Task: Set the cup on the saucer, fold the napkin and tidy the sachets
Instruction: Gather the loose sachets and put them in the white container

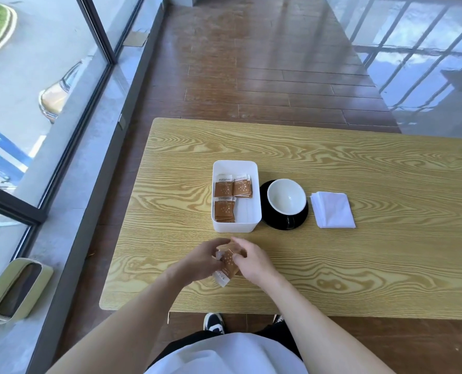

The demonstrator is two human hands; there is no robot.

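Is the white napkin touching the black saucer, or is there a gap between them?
Apart. In the head view a strip of bare table shows between the folded napkin and the saucer rim.

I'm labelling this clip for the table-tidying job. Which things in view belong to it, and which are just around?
Job: cup, saucer, napkin, white box of sachets, sachets held by both hands.
Around: bin, car outside.
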